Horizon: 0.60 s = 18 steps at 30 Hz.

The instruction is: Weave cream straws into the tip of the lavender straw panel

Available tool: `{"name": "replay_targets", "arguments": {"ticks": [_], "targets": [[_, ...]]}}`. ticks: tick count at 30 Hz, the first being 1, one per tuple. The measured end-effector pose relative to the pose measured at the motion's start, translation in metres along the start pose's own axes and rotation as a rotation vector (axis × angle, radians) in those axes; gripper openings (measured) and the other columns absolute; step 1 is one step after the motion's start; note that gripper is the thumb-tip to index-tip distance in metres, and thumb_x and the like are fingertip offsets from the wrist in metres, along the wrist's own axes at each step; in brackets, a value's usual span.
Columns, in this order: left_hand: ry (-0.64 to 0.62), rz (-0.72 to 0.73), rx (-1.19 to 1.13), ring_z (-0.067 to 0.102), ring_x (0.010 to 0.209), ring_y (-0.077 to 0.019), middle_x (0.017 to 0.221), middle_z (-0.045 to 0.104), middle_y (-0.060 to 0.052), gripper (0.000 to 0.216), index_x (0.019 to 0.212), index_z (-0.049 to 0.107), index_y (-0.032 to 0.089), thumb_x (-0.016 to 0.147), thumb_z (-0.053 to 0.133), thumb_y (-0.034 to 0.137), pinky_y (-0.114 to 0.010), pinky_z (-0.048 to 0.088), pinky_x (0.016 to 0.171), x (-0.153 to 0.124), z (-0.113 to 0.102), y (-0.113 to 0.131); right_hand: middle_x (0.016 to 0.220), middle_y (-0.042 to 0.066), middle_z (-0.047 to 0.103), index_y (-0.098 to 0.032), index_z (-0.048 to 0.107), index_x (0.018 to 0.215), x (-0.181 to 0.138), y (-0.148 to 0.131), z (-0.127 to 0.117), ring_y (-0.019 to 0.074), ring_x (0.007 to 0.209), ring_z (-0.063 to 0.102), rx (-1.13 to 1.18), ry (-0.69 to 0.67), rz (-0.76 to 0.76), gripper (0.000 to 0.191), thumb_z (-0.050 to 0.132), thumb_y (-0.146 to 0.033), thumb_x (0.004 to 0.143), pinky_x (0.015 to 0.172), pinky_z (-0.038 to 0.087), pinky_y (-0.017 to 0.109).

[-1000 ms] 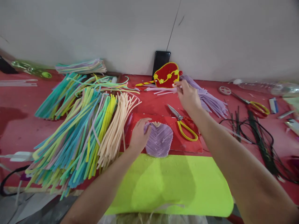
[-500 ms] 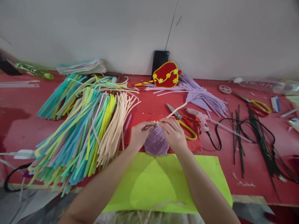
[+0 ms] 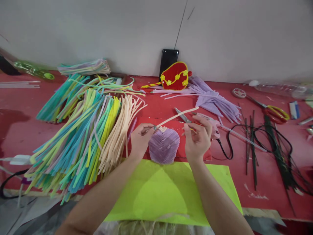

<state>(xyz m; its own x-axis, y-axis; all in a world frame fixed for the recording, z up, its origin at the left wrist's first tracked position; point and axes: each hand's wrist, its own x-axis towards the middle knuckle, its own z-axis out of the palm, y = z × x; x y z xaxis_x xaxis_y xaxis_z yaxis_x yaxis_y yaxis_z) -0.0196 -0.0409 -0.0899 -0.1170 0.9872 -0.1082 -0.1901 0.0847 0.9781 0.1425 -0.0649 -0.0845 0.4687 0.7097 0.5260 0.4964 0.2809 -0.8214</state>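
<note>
Tabletop point(image 3: 158, 106), red, against grey wall point(image 3: 97, 29) (peach strip point(image 3: 177, 116) in left hand point(image 3: 140, 138), right hand point(image 3: 198, 142) wide).

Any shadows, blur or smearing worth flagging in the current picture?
Head view: shadows cross the flat yellow-green mat, leaving a paler patch; the purple ribbed panel looks slightly soft; the clear plastic bottle near the right edge looks smeared; a dark shadow lies on the red tabletop at far left.

1. The left forearm point(image 3: 105, 192) and the right forearm point(image 3: 215, 192) reached forward, both bare
2. The left hand point(image 3: 141, 138) was turned inward, its thumb and forefinger pinched together
3. The right hand point(image 3: 198, 140) stood apart from it, loosely spread, the fingers point(image 3: 206, 124) half bent
</note>
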Motion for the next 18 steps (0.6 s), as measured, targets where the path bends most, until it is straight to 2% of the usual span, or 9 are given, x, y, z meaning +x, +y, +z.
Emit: {"name": "replay_targets", "arguments": {"ticks": [3,5,6,10,14,18], "targets": [[-0.019,0.013,0.001,0.069,0.071,-0.0155,0.074,0.072,-0.003,0.016,0.08,0.066,0.016,0.069,0.071,0.026,-0.028,0.054,0.071,0.0,-0.002,0.0,0.066,-0.001,0.059,-0.022,0.065,0.086,-0.005,-0.002,0.004,0.0125,0.057,0.057,0.095,-0.244,0.222,0.017,0.063,-0.038,0.08,0.05,0.048,0.026],[-0.092,0.019,0.033,0.069,0.073,-0.0156,0.076,0.072,-0.003,0.017,0.08,0.066,0.016,0.069,0.072,0.028,-0.028,0.053,0.073,-0.001,-0.002,0.0,0.059,-0.003,0.058,-0.021,0.065,0.091,-0.008,-0.004,0.01,0.0114,0.047,0.053,0.224,-0.422,0.408,0.024,0.064,-0.042,0.078,0.045,0.046,0.026],[-0.131,0.025,0.052,0.068,0.074,-0.0154,0.077,0.072,-0.003,0.017,0.08,0.066,0.017,0.068,0.072,0.028,-0.028,0.053,0.074,-0.001,-0.002,0.0,0.059,-0.003,0.06,-0.02,0.065,0.088,-0.009,-0.005,0.013,0.0114,0.047,0.053,0.292,-0.462,0.465,0.026,0.066,-0.043,0.075,0.044,0.046,0.026],[-0.239,-0.002,0.026,0.068,0.078,-0.0154,0.08,0.072,-0.002,0.021,0.08,0.067,0.018,0.063,0.076,0.026,-0.027,0.052,0.074,-0.002,-0.001,-0.001,0.06,-0.001,0.063,-0.019,0.064,0.07,-0.012,-0.005,0.019,0.0102,0.049,0.054,0.46,-0.444,0.564,0.025,0.069,-0.043,0.073,0.049,0.046,0.025],[-0.284,-0.069,-0.15,0.067,0.073,-0.0133,0.076,0.071,0.001,0.027,0.08,0.067,0.019,0.058,0.08,0.028,-0.027,0.052,0.075,0.0,0.0,-0.008,0.062,-0.001,0.065,-0.019,0.064,0.07,-0.014,0.0,0.02,0.0097,0.052,0.055,0.581,-0.403,0.652,0.023,0.07,-0.04,0.073,0.05,0.046,0.024],[-0.296,-0.149,-0.277,0.064,0.062,-0.011,0.066,0.069,0.003,0.029,0.074,0.067,0.019,0.056,0.082,0.035,-0.026,0.052,0.07,0.002,0.002,-0.011,0.062,-0.002,0.064,-0.019,0.065,0.07,-0.014,0.001,0.02,0.0096,0.053,0.055,0.63,-0.422,0.66,0.021,0.071,-0.039,0.073,0.051,0.047,0.024]]}}
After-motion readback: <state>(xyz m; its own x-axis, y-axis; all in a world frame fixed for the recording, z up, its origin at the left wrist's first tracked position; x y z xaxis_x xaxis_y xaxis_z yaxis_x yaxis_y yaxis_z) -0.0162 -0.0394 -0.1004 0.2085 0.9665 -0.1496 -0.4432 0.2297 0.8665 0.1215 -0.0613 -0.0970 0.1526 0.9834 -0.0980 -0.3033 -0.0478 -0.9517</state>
